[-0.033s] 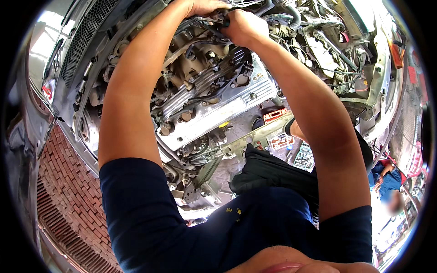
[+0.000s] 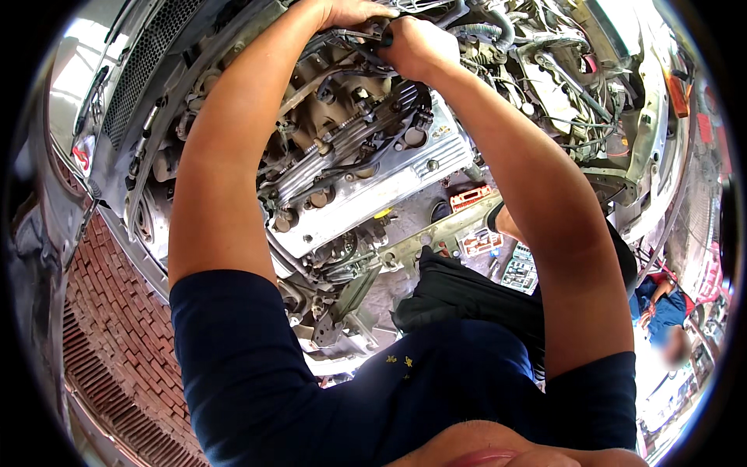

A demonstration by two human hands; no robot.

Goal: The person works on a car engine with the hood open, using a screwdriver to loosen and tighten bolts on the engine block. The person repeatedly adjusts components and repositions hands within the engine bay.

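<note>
Hands at far edge of engine (image 2: 366,187); left hand (image 2: 354,12) pressed on dark tool (image 2: 366,35), grip unclear; right hand (image 2: 416,47) clenched round its handle.

Two hands (image 2: 354,12), one engine (image 2: 366,175), one tool tray (image 2: 520,268).

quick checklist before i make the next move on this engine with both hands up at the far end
1. Left hand placement: rests on the parts at the far end of the engine, fingers curled over them. Ok.
2. Right hand grip: closed around a dark-handled tool. Ok.
3. Tool tip seated on its fastener: hidden under the hands. Cannot tell.
4. Ribbed silver metal valve cover: nothing loose lying on it. Ok.
5. Black cables across the cover: they run near the hands; whether they are free of the tool, cannot tell.
6. Person in blue at the right: well away from both arms. Ok.
</note>
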